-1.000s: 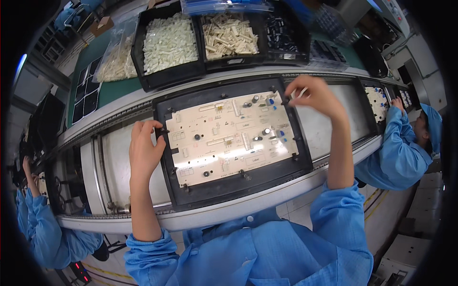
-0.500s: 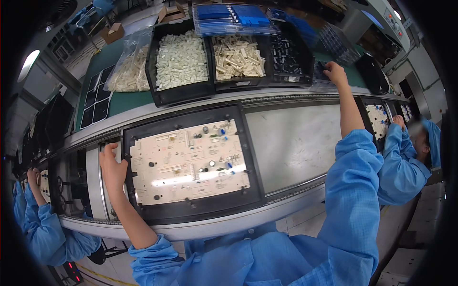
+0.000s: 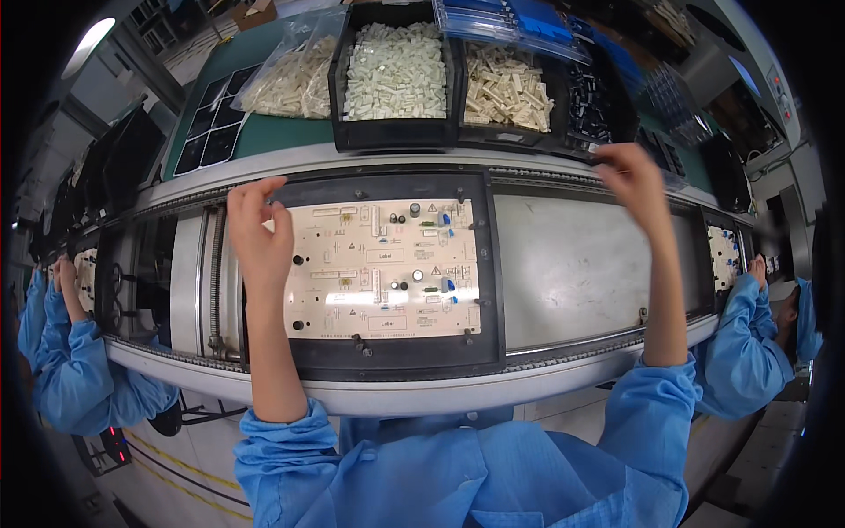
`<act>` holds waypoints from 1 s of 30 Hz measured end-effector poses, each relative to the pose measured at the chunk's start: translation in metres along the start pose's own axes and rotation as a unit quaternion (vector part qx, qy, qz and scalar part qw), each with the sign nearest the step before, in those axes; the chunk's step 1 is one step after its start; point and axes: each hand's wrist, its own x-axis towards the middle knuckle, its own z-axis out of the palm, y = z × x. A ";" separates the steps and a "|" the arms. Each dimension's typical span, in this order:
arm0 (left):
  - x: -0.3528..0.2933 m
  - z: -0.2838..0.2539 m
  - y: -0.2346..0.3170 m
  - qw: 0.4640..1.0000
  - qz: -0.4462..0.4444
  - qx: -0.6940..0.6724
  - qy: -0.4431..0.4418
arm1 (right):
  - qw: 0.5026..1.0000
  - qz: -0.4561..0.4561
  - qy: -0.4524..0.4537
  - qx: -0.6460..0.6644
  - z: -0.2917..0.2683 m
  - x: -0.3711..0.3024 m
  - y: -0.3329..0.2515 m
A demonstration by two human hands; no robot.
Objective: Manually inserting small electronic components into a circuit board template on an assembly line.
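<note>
A cream circuit board (image 3: 387, 268) lies in a black carrier frame (image 3: 491, 264) on the conveyor, fitted with small capacitors and blue parts. My left hand (image 3: 261, 233) hovers over the board's left edge, thumb and fingers apart, with nothing visible between them. Out to the right, above the far conveyor rail, my right hand (image 3: 640, 183) has its thumb and fingertips together. Something small and dark shows at those fingertips, too blurred to name. The nearest container to that hand is the bin of dark parts (image 3: 590, 101).
Behind the rail stand a bin of whitish connectors (image 3: 396, 75), a bin of cream connectors (image 3: 506, 88) and a plastic bag of parts (image 3: 295, 75). Clear trays with blue pieces (image 3: 532, 22) rest above. Co-workers in blue sleeves work at far left and far right (image 3: 748, 352).
My right hand has come away from the dark parts at the back right, toward me. My left hand has moved from beside the frame to over the board's left edge. The view has shifted.
</note>
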 end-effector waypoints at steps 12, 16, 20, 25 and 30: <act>-0.003 0.000 -0.003 1.000 0.003 -0.013 -0.017 | 0.976 -0.108 -0.175 -0.067 0.114 -0.009 -0.091; -0.002 -0.004 0.000 1.000 0.018 -0.016 -0.020 | 0.972 -0.105 -0.197 -0.080 0.114 -0.004 -0.097; -0.001 -0.002 0.001 0.999 0.024 -0.032 -0.023 | 0.968 -0.108 -0.202 -0.104 0.113 -0.004 -0.101; -0.001 -0.004 -0.003 0.999 0.018 -0.032 -0.021 | 0.971 -0.104 -0.193 -0.096 0.097 -0.003 -0.106; -0.001 -0.006 -0.005 0.999 0.017 -0.040 -0.020 | 0.959 -0.049 -0.272 0.066 0.083 -0.042 -0.125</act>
